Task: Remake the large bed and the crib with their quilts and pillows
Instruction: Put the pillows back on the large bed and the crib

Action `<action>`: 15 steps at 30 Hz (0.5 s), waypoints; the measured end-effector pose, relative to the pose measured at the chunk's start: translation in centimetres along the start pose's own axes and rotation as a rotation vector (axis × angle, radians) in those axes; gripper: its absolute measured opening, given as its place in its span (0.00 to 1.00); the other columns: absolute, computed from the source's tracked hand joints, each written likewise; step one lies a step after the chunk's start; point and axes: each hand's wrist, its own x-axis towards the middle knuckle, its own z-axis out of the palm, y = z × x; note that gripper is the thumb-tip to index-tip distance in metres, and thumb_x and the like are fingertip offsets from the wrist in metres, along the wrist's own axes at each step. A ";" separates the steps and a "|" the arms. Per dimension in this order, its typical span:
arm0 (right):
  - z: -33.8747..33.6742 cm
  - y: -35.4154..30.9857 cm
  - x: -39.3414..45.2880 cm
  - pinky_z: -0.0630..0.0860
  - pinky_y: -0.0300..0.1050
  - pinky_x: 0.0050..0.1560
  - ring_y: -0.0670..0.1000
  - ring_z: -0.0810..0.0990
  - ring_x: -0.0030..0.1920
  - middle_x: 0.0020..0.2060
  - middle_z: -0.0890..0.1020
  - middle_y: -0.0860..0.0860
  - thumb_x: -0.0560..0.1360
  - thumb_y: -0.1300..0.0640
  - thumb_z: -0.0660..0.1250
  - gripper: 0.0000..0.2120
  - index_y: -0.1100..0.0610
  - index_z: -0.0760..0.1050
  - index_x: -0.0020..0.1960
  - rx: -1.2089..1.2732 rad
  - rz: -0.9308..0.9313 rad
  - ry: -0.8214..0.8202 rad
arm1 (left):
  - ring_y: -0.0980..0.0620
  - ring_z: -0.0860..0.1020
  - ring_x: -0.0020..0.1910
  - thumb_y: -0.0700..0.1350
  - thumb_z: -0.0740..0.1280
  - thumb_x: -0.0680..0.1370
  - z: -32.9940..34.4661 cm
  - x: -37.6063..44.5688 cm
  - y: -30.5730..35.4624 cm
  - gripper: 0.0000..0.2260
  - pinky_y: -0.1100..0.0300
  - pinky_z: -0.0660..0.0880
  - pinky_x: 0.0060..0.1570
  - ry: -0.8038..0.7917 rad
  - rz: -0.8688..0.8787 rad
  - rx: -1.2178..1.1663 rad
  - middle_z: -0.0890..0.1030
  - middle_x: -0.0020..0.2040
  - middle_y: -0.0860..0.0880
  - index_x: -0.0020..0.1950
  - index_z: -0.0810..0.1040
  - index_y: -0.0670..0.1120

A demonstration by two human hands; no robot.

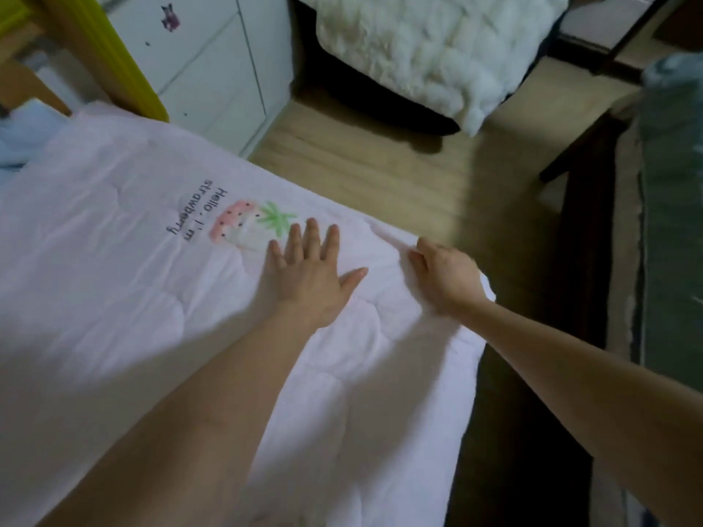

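Observation:
A pale pink quilt (pixel 114 268) with a strawberry picture and the words "Hello, I'm strawberry" lies spread across the left and middle of the view. My left hand (pixel 308 271) presses flat on it with fingers spread, just right of the strawberry. My right hand (pixel 445 275) pinches the quilt's edge near its far right corner, fingers curled into the fabric. A fluffy white quilt (pixel 426 43) hangs over the corner of a dark bed at the top. A light blue cloth (pixel 23 142) shows at the far left edge.
White drawers (pixel 213 62) stand behind the pink quilt, beside a yellow-green padded rail (pixel 114 58). Wooden floor (pixel 380 161) runs between the two beds. A dark wooden bench (pixel 582 192) and a green mat (pixel 673 241) fill the right side.

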 end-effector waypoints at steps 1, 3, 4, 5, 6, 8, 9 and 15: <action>0.2 0.9 -0.2 0.64 0.49 0.35 0.63 0.77 0.40 0.40 0.79 0.60 0.80 0.53 0.56 0.09 0.57 0.67 0.44 0.015 -0.021 0.036 | 0.41 0.44 0.77 0.68 0.42 0.77 0.5 -0.3 0.9 0.36 0.37 0.46 0.72 0.012 0.034 0.021 0.42 0.79 0.44 0.79 0.41 0.50; 0.8 2.1 0.1 0.61 0.48 0.37 0.63 0.75 0.42 0.40 0.78 0.61 0.79 0.58 0.56 0.06 0.58 0.68 0.45 0.025 0.027 0.077 | 0.42 0.43 0.77 0.68 0.42 0.77 1.5 -0.5 2.1 0.35 0.37 0.47 0.72 0.022 0.070 0.073 0.41 0.79 0.45 0.78 0.40 0.51; 1.3 2.4 0.2 0.60 0.48 0.41 0.63 0.75 0.45 0.42 0.77 0.60 0.79 0.59 0.56 0.06 0.58 0.69 0.46 0.033 0.083 0.093 | 0.43 0.43 0.78 0.68 0.41 0.77 2.0 -0.4 2.3 0.35 0.37 0.47 0.72 0.018 0.066 0.092 0.41 0.79 0.46 0.78 0.39 0.51; 2.1 2.2 0.2 0.60 0.48 0.45 0.62 0.73 0.50 0.47 0.76 0.60 0.79 0.59 0.56 0.06 0.59 0.70 0.49 0.067 0.144 0.128 | 0.42 0.43 0.77 0.68 0.40 0.77 2.3 -0.3 2.2 0.35 0.37 0.47 0.72 0.034 0.049 0.093 0.41 0.79 0.46 0.78 0.39 0.51; 2.6 1.9 -0.2 0.61 0.48 0.52 0.61 0.71 0.56 0.52 0.74 0.59 0.80 0.57 0.56 0.08 0.58 0.71 0.53 0.128 0.205 0.209 | 0.41 0.43 0.77 0.67 0.40 0.77 2.7 -0.1 2.2 0.35 0.37 0.47 0.72 0.079 0.040 0.105 0.41 0.79 0.46 0.78 0.39 0.50; 2.4 1.2 -2.5 0.55 0.50 0.69 0.57 0.63 0.69 0.67 0.68 0.56 0.81 0.50 0.52 0.18 0.56 0.68 0.66 0.214 0.216 0.341 | 0.40 0.48 0.77 0.65 0.40 0.79 2.9 -0.6 2.2 0.33 0.37 0.49 0.72 0.178 0.094 0.138 0.46 0.79 0.45 0.79 0.44 0.49; 2.2 1.5 -4.5 0.49 0.50 0.74 0.54 0.57 0.74 0.73 0.62 0.53 0.81 0.45 0.48 0.23 0.54 0.64 0.72 0.189 0.117 0.287 | 0.41 0.50 0.77 0.64 0.41 0.79 3.2 -1.2 2.5 0.32 0.38 0.51 0.72 0.205 0.160 0.154 0.49 0.79 0.46 0.79 0.47 0.48; -1.1 5.8 -8.4 0.73 0.51 0.58 0.59 0.75 0.61 0.64 0.75 0.58 0.81 0.45 0.50 0.22 0.57 0.69 0.66 0.279 0.523 -0.302 | 0.42 0.67 0.69 0.55 0.55 0.81 -2.3 -2.8 5.9 0.23 0.52 0.66 0.62 -0.172 0.084 0.224 0.66 0.72 0.44 0.72 0.64 0.44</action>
